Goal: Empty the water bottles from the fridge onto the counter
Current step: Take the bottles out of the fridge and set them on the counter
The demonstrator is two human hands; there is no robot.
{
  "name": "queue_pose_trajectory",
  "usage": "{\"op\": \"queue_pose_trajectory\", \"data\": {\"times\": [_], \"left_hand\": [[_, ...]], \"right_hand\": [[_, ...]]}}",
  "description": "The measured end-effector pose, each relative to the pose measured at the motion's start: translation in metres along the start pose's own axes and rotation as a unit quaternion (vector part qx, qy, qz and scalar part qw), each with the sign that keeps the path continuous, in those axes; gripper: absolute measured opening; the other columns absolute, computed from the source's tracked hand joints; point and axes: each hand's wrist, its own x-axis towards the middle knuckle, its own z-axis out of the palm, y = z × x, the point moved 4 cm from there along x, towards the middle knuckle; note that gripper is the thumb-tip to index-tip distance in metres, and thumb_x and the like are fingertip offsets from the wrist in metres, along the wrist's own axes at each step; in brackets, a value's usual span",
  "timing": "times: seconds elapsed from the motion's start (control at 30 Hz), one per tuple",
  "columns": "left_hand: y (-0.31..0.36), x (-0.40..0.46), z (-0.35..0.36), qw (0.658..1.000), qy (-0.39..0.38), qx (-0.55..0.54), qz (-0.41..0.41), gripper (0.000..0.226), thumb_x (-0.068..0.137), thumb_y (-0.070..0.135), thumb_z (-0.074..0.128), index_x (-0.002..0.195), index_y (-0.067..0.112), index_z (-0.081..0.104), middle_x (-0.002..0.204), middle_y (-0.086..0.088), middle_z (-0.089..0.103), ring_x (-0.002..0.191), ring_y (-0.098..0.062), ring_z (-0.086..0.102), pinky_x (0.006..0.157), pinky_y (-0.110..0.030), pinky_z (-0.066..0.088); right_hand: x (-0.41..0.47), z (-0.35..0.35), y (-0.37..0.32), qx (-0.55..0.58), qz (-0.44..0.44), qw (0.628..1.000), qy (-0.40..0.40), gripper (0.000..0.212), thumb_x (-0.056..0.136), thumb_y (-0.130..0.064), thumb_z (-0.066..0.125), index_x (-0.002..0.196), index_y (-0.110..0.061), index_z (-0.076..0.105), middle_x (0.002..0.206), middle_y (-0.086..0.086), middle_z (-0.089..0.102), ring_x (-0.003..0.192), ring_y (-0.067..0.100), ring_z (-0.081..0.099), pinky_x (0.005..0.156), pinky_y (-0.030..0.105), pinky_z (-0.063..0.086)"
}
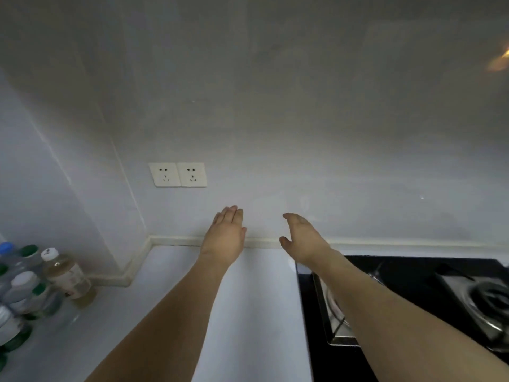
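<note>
Both hands are out in front at mid-frame, empty. Left hand (227,230) is flat, fingers straight and together, palm down, above the back edge of the counter (248,299). Right hand (300,238) is spread a bit wider, thumb out to the side, fingers relaxed, holding nothing. Neither touches anything that I can make out.

Bottles (24,285) sit in a tight cluster at lower left of the frame, on the counter near the wall corner: several w/ green caps, one blue cap, and a white-capped one (66,274) w/ pale brownish liquid at the cluster's right edge. Some look tilted or lying over, but blur and lens warp make that hard to call. Fridge isn't in view, so can't tell how many are left inside.

Lower right of the frame: a black stove (413,299) w/ a burner (493,301), touching the counter's right edge. Two outlets (177,174) on the wall, upper left of the hands.

Risks, as I judge them:
- Cluster is packed and close to the frame's left edge; adding another bottle there could knock one over, and a round one rolls.
- The free counter strip btwn cluster and stove is narrow-ish; a bottle set too far right ends up on the stove.
- Cold bottles may sweat, so a wet grip could slip, and a wet counter lets them slide.
</note>
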Motion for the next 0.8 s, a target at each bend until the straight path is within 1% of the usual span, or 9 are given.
{"op": "queue_pose_trajectory", "data": {"times": [0.13,0.3,0.5,0.63,0.77,0.8], "left_hand": [[0.078,0.011,-0.009,0.998,0.01,-0.009,0.062,0.052,0.106,0.027,0.034,0.153,0.007,0.023,0.161,-0.01,0.021,0.149,-0.024,0.016,0.121,-0.032,0.006],[0.19,0.011,-0.007,0.989,0.007,-0.009,0.145,0.052,0.106,0.027,0.033,0.153,0.008,0.021,0.162,-0.009,0.019,0.15,-0.024,0.014,0.121,-0.032,0.003],[0.304,-0.003,-0.003,0.976,0.005,-0.024,0.216,0.052,0.106,0.026,0.034,0.153,0.008,0.023,0.162,-0.01,0.02,0.15,-0.024,0.015,0.122,-0.032,0.005],[0.389,-0.019,0.001,0.961,0.004,-0.046,0.271,0.052,0.106,0.026,0.034,0.153,0.008,0.023,0.162,-0.01,0.019,0.15,-0.025,0.014,0.123,-0.032,0.007],[0.476,-0.039,0.008,0.945,0.004,-0.059,0.322,0.052,0.106,0.026,0.033,0.153,0.008,0.022,0.162,-0.01,0.019,0.15,-0.025,0.014,0.123,-0.033,0.007],[0.489,-0.043,0.008,0.942,0.003,-0.06,0.33,0.052,0.106,0.026,0.033,0.153,0.008,0.022,0.162,-0.011,0.019,0.15,-0.025,0.014,0.123,-0.034,0.007]], "right_hand": [[-0.036,-0.045,0.057,-0.003,0.043,0.998,0.038,0.061,0.097,-0.022,0.049,0.151,-0.009,0.023,0.156,0.006,0.026,0.145,0.021,0.02,0.116,0.029,0.02],[-0.098,-0.096,0.131,-0.002,0.101,0.992,0.073,0.062,0.097,-0.022,0.05,0.15,-0.009,0.023,0.155,0.008,0.028,0.145,0.022,0.021,0.117,0.032,0.021],[-0.177,-0.148,0.209,-0.012,0.163,0.98,0.116,0.062,0.097,-0.021,0.051,0.15,-0.008,0.023,0.154,0.009,0.03,0.144,0.023,0.024,0.117,0.033,0.023],[-0.24,-0.18,0.264,-0.007,0.213,0.967,0.136,0.061,0.097,-0.02,0.049,0.15,-0.008,0.022,0.155,0.009,0.028,0.145,0.023,0.021,0.117,0.033,0.023],[-0.307,-0.21,0.318,-0.015,0.258,0.952,0.161,0.063,0.095,-0.019,0.051,0.15,-0.008,0.024,0.154,0.01,0.031,0.143,0.023,0.025,0.116,0.032,0.024],[-0.316,-0.215,0.328,-0.017,0.263,0.95,0.168,0.063,0.095,-0.019,0.052,0.15,-0.008,0.024,0.154,0.01,0.031,0.143,0.023,0.026,0.116,0.032,0.023]]}}
